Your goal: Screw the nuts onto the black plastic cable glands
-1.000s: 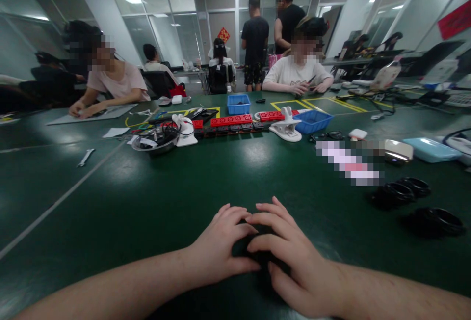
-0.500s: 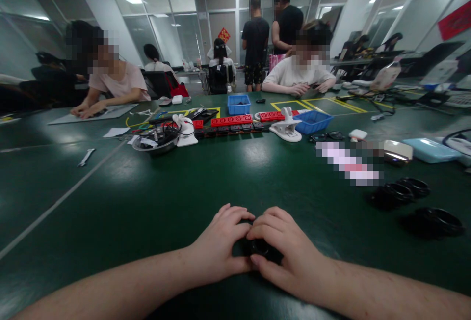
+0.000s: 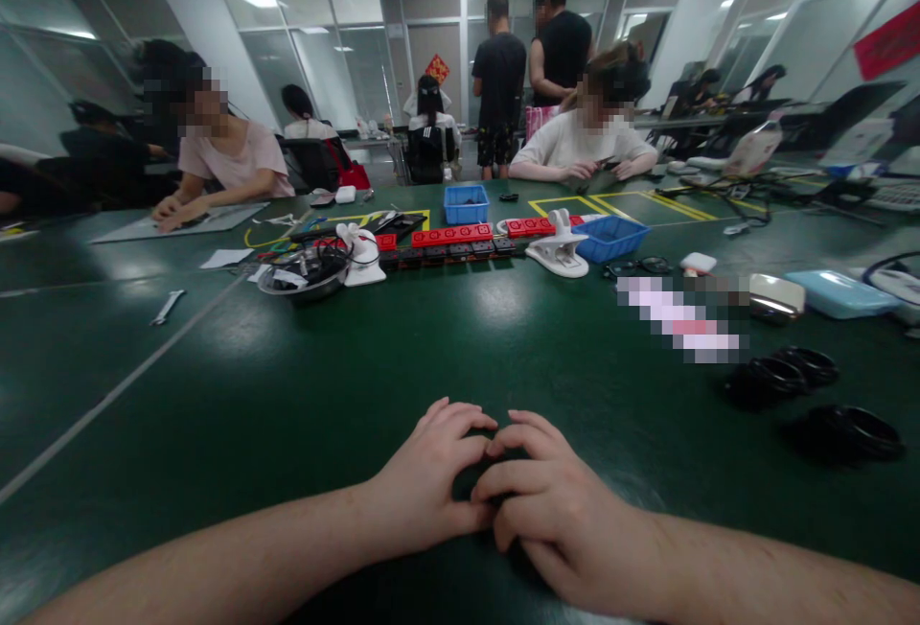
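Note:
My left hand [image 3: 424, 486] and my right hand [image 3: 557, 510] rest together on the dark green table [image 3: 216, 385] near its front edge. Their fingers curl inward around a small black object [image 3: 480, 483], which is almost wholly covered. Fingertips of both hands meet above it and the thumbs close in below. I cannot make out what the black object is.
Black rings [image 3: 783, 374] lie to the right. Across the table stand a metal bowl of cables [image 3: 306, 275], red and black power strips [image 3: 452, 242], a white clamp [image 3: 561, 251] and blue bins [image 3: 609, 236]. A wrench [image 3: 167, 307] lies left. Other people sit opposite; two stand behind.
My right hand has gone from fingers stretched over the black object to fingers curled round it, and has shifted slightly left. The left hand has barely moved.

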